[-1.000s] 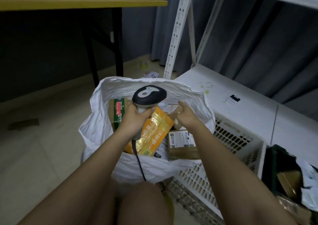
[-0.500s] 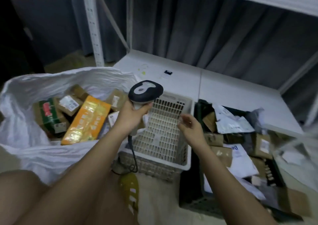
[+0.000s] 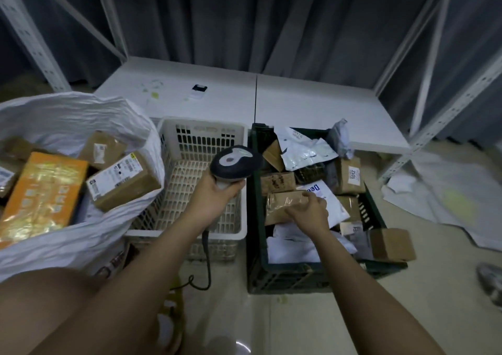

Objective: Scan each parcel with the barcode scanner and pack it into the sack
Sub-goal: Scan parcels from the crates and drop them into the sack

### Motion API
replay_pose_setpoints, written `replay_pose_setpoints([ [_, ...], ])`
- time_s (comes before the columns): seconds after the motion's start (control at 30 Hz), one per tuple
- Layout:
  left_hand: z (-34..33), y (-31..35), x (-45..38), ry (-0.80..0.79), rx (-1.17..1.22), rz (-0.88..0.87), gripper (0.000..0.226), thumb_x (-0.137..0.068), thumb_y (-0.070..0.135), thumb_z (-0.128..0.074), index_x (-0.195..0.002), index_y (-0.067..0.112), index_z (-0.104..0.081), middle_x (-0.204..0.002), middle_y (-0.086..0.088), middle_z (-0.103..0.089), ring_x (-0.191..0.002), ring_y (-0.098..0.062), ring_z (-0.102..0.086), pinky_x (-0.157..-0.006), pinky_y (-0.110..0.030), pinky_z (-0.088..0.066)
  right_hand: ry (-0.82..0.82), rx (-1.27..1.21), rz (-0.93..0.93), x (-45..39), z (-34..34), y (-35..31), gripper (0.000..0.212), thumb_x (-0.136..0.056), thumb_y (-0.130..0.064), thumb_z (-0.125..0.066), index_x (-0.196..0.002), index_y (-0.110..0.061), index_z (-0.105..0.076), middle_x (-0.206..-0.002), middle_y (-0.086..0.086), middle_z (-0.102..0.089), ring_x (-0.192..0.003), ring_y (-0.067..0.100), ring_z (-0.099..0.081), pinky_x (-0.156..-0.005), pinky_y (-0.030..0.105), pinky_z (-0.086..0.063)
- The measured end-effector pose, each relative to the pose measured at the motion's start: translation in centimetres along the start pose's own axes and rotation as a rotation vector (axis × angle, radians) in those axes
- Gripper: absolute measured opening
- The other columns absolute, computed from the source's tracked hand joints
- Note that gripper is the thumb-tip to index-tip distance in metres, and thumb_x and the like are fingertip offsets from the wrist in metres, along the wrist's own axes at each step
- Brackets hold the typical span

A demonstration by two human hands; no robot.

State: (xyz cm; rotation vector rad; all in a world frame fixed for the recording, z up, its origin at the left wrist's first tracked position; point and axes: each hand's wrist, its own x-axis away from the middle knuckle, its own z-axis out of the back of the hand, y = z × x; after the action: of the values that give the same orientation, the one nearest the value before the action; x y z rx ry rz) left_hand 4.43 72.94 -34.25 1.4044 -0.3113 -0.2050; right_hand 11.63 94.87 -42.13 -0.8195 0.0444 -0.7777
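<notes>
2 hands, 2 jobs: your left hand point(image 3: 217, 195) is wrapped round the barcode scanner point(image 3: 235, 161), held over the white basket point(image 3: 202, 134); your right hand point(image 3: 308, 209) curls its fingers onto a taped brown parcel point(image 3: 282, 205) lying in the green crate point(image 3: 312, 270) among loose mailers. That tape looks slick — a shallow pinch could let it slip back into the pile. Its label isn't visible, so you may need to turn it. The sack point(image 3: 81, 115) sits on your left — already crowded.
</notes>
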Motion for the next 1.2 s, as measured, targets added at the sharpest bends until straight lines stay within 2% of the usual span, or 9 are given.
replay_pose_setpoints([
  [0.13, -0.2, -1.3, -0.8, -0.01, -0.025, 0.021, 0.055, -0.086, 0.014, -0.07, -0.136, 0.012, -0.049, -0.122, -0.011, -0.062, -0.106, -0.025, -0.062, -0.084, -0.027, -0.052, -0.012, -0.003, -0.095, -2.2, -2.6, -1.8, 0.095, -0.075, -0.052, -0.075, -0.147, -0.021, -0.023, -0.153, 0.018, -0.015, -0.139, 0.042, -0.021, -0.11, 0.048, -0.027],
  [0.27, 0.3, -2.1, -1.5, -0.027, -0.022, 0.028, 0.049, -0.087, 0.01, -0.067, -0.133, 0.006, -0.05, -0.116, -0.017, -0.063, -0.082, -0.01, -0.061, -0.065, -0.012, -0.05, -0.01, 0.039, -0.207, -4.0, -5.2, -1.6, 0.108, -0.072, -0.061, -0.072, -0.151, -0.022, -0.009, -0.158, 0.019, -0.004, -0.143, 0.042, -0.008, -0.113, 0.053, -0.018],
  [0.43, 0.7, -3.4, -2.2, -0.011, 0.027, 0.04, 0.052, -0.085, 0.01, -0.069, -0.134, 0.01, -0.05, -0.118, -0.011, -0.063, -0.089, -0.013, -0.063, -0.068, -0.014, -0.053, 0.028, 0.074, -0.169, -4.5, -5.0, -0.3, 0.102, -0.071, -0.057, -0.075, -0.147, -0.025, -0.017, -0.146, 0.021, -0.021, -0.13, 0.044, -0.028, -0.107, 0.048, -0.03],
  [0.63, 0.5, -4.0, -1.8, 0.018, 0.062, 0.045, 0.054, -0.085, 0.011, -0.069, -0.135, 0.016, -0.049, -0.123, -0.003, -0.061, -0.107, -0.02, -0.061, -0.087, -0.029, -0.054, 0.206, -0.067, -0.095, -2.6, -2.4, 0.4, 0.097, -0.07, -0.046, -0.075, -0.146, -0.027, -0.019, -0.146, 0.019, -0.02, -0.129, 0.045, -0.028, -0.102, 0.049, -0.035],
  [0.73, 0.3, -4.2, -1.5, 0.039, 0.06, 0.053, 0.056, -0.086, 0.013, -0.069, -0.137, 0.014, -0.047, -0.124, -0.007, -0.061, -0.109, -0.024, -0.061, -0.077, -0.019, -0.055, 0.274, -0.273, 0.009, -0.6, -0.9, 0.6, 0.089, -0.072, -0.04, -0.077, -0.142, -0.034, -0.023, -0.145, 0.013, -0.023, -0.126, 0.04, -0.037, -0.098, 0.045, -0.042],
  [0.9, 0.9, -3.5, -0.1, 0.043, 0.082, 0.056, 0.058, -0.086, 0.014, -0.069, -0.139, 0.015, -0.045, -0.13, 0.0, -0.057, -0.115, -0.015, -0.056, -0.097, -0.032, -0.047, 0.022, -0.523, 0.108, 2.6, -1.3, -1.8, 0.084, -0.081, -0.039, -0.076, -0.147, -0.033, -0.024, -0.149, 0.004, -0.031, -0.129, 0.025, -0.044, -0.1, 0.039, -0.046],
  [1.03, 3.8, -3.6, 1.1, 0.073, 0.095, 0.089, 0.059, -0.086, 0.015, -0.07, -0.14, 0.017, -0.044, -0.133, 0.001, -0.055, -0.116, -0.015, -0.054, -0.099, -0.033, -0.046, -0.218, -0.698, 0.108, 4.5, -3.3, -5.2, 0.069, -0.084, -0.037, -0.072, -0.139, -0.037, -0.03, -0.138, 0.003, -0.045, -0.116, 0.016, -0.055, -0.097, 0.037, -0.051],
  [1.1, 5.4, -3.9, 1.5, 0.087, 0.085, 0.114, 0.062, -0.085, 0.019, -0.071, -0.141, 0.02, -0.043, -0.135, 0.001, -0.054, -0.119, -0.017, -0.054, -0.103, -0.04, -0.046, -0.288, -0.689, 0.059, 5.0, -4.8, -6.5, 0.08, -0.078, -0.051, -0.074, -0.142, -0.039, -0.028, -0.138, 0.002, -0.043, -0.118, 0.021, -0.054, -0.1, 0.046, -0.049],
  [1.2, 7.1, -4.2, 2.0, 0.118, 0.085, 0.111, 0.064, -0.085, 0.02, -0.071, -0.142, 0.02, -0.042, -0.137, 0.002, -0.052, -0.123, -0.017, -0.051, -0.105, -0.039, -0.044, -0.377, -0.54, 0.114, 5.6, -6.5, -7.5, 0.078, -0.059, -0.079, -0.071, -0.123, -0.069, -0.027, -0.15, -0.002, -0.031, -0.131, 0.024, -0.044, -0.102, 0.054, -0.045],
])
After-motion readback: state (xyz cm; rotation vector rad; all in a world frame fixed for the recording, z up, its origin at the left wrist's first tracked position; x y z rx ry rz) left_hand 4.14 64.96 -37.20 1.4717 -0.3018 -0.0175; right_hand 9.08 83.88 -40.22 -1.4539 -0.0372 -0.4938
